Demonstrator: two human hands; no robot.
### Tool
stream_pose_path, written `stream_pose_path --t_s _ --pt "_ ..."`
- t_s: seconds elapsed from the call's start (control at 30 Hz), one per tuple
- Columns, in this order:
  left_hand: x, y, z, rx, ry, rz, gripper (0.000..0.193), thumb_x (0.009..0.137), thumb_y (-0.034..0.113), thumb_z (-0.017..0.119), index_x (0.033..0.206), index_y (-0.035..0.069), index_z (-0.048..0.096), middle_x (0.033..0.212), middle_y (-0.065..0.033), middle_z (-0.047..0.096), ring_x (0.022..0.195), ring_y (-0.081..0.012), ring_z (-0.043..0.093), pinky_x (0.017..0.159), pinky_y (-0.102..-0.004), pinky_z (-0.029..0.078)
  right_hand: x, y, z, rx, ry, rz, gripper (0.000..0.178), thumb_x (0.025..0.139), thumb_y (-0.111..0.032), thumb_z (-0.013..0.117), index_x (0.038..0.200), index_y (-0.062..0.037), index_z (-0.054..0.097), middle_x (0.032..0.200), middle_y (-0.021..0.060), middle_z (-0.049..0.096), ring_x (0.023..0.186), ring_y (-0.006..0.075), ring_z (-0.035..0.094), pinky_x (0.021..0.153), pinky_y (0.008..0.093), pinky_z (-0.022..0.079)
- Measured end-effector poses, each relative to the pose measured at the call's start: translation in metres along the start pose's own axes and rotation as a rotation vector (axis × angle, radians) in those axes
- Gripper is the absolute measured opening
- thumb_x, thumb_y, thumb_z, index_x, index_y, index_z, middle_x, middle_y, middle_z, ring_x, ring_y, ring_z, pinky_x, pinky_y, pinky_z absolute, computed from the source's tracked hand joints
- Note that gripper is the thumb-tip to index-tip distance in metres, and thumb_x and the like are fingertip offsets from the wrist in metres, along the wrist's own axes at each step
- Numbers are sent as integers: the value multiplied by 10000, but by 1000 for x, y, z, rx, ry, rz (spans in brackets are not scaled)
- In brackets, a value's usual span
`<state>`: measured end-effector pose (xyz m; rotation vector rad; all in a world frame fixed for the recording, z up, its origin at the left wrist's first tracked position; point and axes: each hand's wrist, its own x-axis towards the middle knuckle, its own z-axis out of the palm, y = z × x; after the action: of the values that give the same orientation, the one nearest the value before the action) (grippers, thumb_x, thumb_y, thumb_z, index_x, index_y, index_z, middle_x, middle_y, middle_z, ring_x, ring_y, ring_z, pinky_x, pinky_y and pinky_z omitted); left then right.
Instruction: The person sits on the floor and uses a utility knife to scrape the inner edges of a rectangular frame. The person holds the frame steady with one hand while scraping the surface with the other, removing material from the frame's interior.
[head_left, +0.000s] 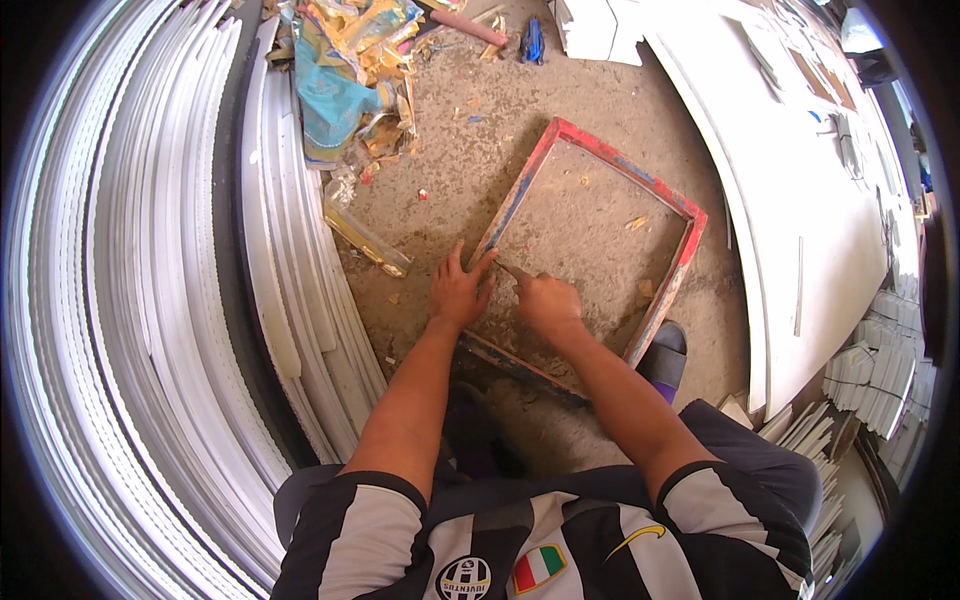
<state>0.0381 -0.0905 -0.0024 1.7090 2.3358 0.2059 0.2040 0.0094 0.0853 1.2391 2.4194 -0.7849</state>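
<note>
A four-sided frame (630,167) with worn red and blue paint lies tilted on the floor in front of me. My left hand (460,292) rests on its left bar, fingers spread and stretched out along it. Inside the frame, my right hand (549,303) is closed, with a thin dark tip pointing at the same bar close to my left fingers. Whether that tip is a finger or a small tool, I cannot make out. The near bar (520,368) runs partly behind my right forearm.
Long stacked white strips (180,250) fill the left. Torn wrappings and a blue cloth (335,110) lie at the far left, near a clear yellowish tube (368,242). Large white sheets (790,220) stand on the right. My sandalled foot (663,358) is beside the frame. A blue object (532,42) lies far off.
</note>
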Motion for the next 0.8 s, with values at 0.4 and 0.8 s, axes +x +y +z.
stream_pose_path --t_s 0.4,0.8 --pt "-1 -5 16 -88 218 -101 521 1013 495 602 1469 243 580 1360 -136 544 1275 -357 519 1065 -517 427 14 3 11 343 87 -47 442 1007 -280 566 1449 -275 586 1078 230 728 1001 436 695 891 540 547" --pt "1 -9 24 -135 311 -54 527 956 429 689 1394 142 635 1199 -107 617 1133 -326 573 988 -484 461 11 -7 -9 234 55 16 443 1008 -253 553 1451 -252 574 1014 242 731 966 434 711 870 565 561"
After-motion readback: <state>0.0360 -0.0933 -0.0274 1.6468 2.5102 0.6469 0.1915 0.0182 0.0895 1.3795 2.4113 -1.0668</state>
